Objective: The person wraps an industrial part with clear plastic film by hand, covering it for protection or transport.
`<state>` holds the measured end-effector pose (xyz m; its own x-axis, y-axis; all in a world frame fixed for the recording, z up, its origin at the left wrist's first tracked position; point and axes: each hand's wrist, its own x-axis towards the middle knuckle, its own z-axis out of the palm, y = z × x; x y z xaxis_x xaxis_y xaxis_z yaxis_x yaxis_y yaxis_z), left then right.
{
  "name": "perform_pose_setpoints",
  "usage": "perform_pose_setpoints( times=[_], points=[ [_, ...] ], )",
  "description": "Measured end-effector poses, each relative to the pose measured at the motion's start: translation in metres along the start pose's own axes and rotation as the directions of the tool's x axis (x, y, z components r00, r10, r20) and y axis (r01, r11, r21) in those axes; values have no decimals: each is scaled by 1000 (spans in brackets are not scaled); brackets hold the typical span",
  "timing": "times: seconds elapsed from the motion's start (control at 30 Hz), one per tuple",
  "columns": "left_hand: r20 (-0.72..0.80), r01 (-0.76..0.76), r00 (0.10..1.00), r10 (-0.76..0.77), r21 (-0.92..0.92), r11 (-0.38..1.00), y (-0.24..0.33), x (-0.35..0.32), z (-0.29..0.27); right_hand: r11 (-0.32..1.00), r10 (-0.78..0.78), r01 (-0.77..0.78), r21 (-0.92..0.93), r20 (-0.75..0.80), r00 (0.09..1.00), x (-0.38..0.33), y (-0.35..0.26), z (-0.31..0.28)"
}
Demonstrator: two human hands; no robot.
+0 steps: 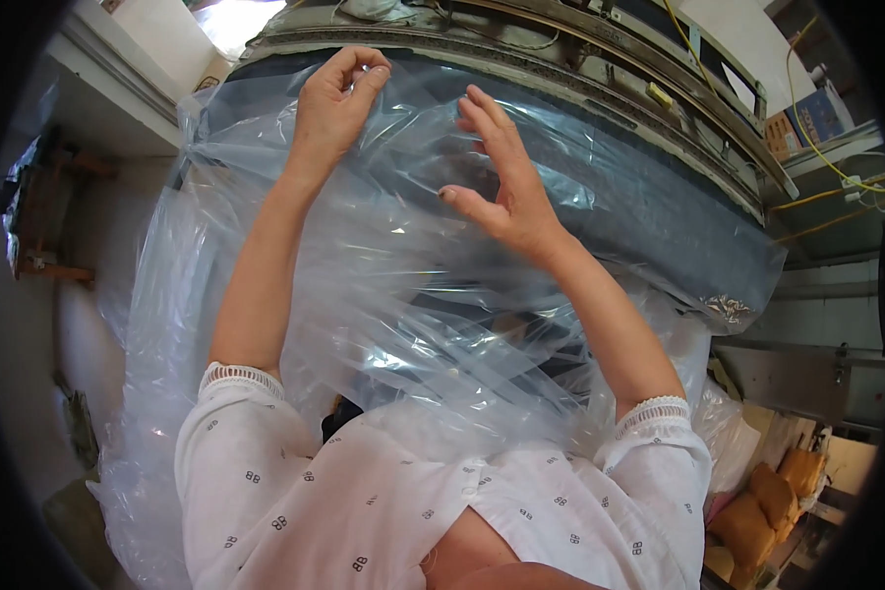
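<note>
A large clear plastic sheet point(403, 285) drapes in creases across a dark work surface point(639, 216) and hangs down toward me. My left hand point(336, 103) is at the far left part of the sheet, with fingers curled and the thumb meeting the forefinger in a pinch. Whatever lies between those fingertips is too thin to make out, though sheet film runs right beside them. My right hand point(506, 182) hovers over the middle of the sheet, thumb apart from the raised fingers, holding nothing.
Beyond the dark surface runs a long machine frame point(521, 34) with metal rails. Yellow cables point(806, 118) hang at the right near a blue box point(824, 113). More bunched plastic film point(157, 393) falls at the left. A yellow-brown padded seat point(772, 501) stands at the lower right.
</note>
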<state>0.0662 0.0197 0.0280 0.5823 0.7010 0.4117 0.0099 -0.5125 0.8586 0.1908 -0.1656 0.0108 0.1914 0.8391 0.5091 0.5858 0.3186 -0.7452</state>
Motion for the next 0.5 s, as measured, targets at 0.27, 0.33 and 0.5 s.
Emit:
perform_pose_setpoints(
  times=[0.27,0.33,0.5],
  points=[
    [-233,-138,956,177,174,975,3,-5,-34,775,285,-582,245,688,668,11,13,-19],
    [-280,-41,955,104,220,975,-5,-10,-60,647,285,-731,214,822,492,1,-9,-46],
    [-575,192,801,166,509,839,-70,-22,-149,310,-195,-784,537,843,501,-15,-61,-69]
  ],
)
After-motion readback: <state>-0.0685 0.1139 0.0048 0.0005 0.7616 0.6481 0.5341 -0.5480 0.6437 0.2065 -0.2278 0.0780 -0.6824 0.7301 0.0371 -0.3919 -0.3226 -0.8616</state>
